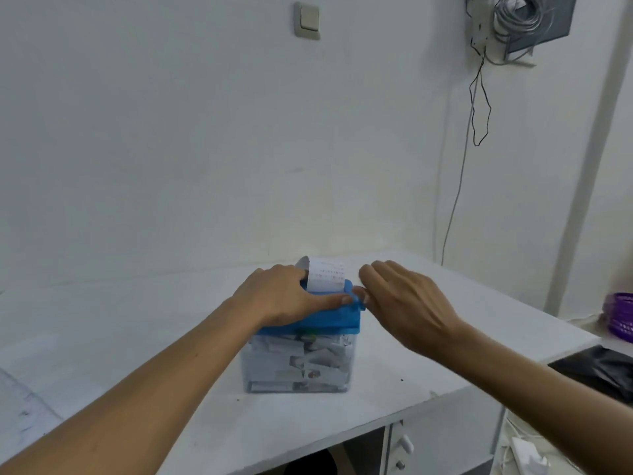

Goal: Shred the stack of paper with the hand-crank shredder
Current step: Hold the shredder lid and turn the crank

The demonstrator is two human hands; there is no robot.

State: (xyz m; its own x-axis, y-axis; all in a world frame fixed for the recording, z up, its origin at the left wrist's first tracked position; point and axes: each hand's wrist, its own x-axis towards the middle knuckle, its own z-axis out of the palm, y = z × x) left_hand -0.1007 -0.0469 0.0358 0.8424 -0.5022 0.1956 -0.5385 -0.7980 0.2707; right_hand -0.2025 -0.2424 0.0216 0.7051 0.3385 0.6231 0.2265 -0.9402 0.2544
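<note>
The hand-crank shredder stands mid-table: a blue lid [329,318] on a clear bin [298,365] packed with paper strips. A printed white slip of paper [325,276] sticks upright out of the slot, its top curling back. My left hand [284,296] lies over the left part of the lid, thumb stretched along the top, fingers bent down by the paper. My right hand [404,303] is at the lid's right end, where thumb and forefinger pinch the small blue crank [358,301]; its other fingers are stretched out. No paper stack shows.
The white table [154,337] ends in a front edge close to me and a right edge near a black item [599,368] and purple rings [620,317]. A drawer unit [438,443] sits below. Cables [479,108] hang on the wall behind.
</note>
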